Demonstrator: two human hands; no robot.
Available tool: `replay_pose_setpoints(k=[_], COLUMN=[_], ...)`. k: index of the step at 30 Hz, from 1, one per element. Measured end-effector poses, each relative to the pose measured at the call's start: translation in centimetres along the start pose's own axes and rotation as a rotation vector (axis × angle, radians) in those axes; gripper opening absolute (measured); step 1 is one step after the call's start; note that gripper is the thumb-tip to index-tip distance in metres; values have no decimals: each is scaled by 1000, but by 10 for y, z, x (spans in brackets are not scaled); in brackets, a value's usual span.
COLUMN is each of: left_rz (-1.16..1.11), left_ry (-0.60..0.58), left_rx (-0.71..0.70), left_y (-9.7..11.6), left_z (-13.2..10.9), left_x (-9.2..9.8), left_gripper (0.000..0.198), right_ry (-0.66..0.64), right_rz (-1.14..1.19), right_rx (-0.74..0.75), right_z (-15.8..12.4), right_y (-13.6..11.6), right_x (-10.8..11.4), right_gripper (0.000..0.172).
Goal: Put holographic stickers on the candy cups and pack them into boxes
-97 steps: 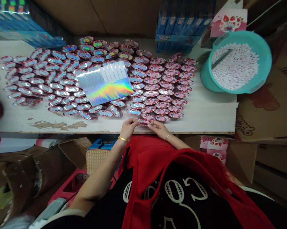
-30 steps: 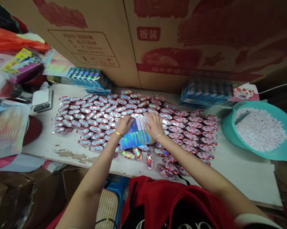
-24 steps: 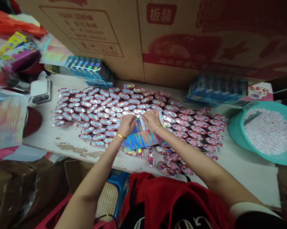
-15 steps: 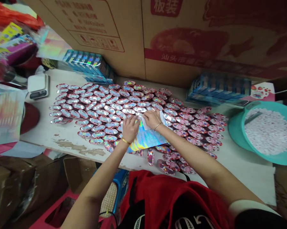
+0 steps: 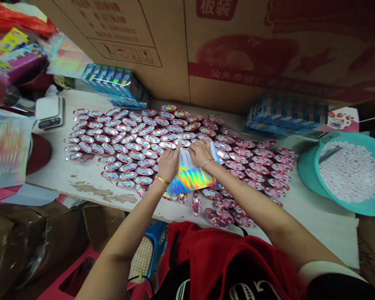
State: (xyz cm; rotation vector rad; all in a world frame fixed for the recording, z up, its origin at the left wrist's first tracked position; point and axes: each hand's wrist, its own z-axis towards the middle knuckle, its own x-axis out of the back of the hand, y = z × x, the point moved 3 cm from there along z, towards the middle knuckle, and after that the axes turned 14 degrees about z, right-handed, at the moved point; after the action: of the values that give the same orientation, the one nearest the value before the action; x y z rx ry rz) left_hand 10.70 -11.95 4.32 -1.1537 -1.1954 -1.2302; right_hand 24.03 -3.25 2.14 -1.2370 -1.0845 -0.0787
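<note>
Left of centre on the counter (image 5: 321, 233), past the scale (image 5: 50, 111), your silver-topped packs (image 5: 124, 158) stand in a close spread; at the right, the pink-topped packs (image 5: 264, 162) show no such shiny face. Between them, your sheet (image 5: 192, 180) lies over the packs. From that, the step in hand looks like taking a strip (image 5: 179, 135) off the sheet: one narrow, pale piece shows at your left fingertip, apparently free of it. The next move seems to call for keeping that strip clear of the sheet and of the packs below, with its face flat and unfolded.

As for pose, your left hand (image 5: 169, 163) is at the sheet's left side, back of the hand up, one finger pointing away from you with the strip at its tip. You cannot tell from here whether finger and thumb pinch the strip or it merely clings; the other fingers look curled in. Your right hand (image 5: 201, 154) rests palm down on the sheet's upper part, fingers bent, seemingly steadying it; whether they clamp its edge is hidden. Farther right, well apart from both hands, sits the tub (image 5: 309, 175).
</note>
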Motion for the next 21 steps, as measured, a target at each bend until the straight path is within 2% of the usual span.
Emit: replay_pose_setpoints(k=[3, 7, 10, 13, 15, 17, 19, 21], left_rz=[53, -41, -246, -580, -805, -993, -1139, -1234], left_ry=[-58, -3, 133, 333, 398, 377, 317, 248], left_rx=[-67, -108, 38, 293, 411, 481, 524, 545], left_y=[-1, 5, 11, 21, 37, 59, 87, 115], left_z=[4, -15, -37, -61, -76, -88, -98, -109], left_x=[-10, -8, 12, 40, 55, 63, 64, 57], left_gripper=[51, 49, 50, 67, 76, 78, 76, 74], right_ry=[-11, -34, -31, 71, 193, 313, 395, 397], right_rz=[5, 16, 2, 50, 176, 379, 626, 845], right_rx=[-17, -34, -15, 63, 93, 49, -84, -303], right_z=[4, 14, 21, 9, -17, -62, -119, -180], right_y=[-1, 4, 10, 10, 9, 10, 15, 22], right_x=[1, -2, -5, 3, 17, 32, 42, 43], right_gripper=[28, 29, 31, 32, 41, 53, 65, 76])
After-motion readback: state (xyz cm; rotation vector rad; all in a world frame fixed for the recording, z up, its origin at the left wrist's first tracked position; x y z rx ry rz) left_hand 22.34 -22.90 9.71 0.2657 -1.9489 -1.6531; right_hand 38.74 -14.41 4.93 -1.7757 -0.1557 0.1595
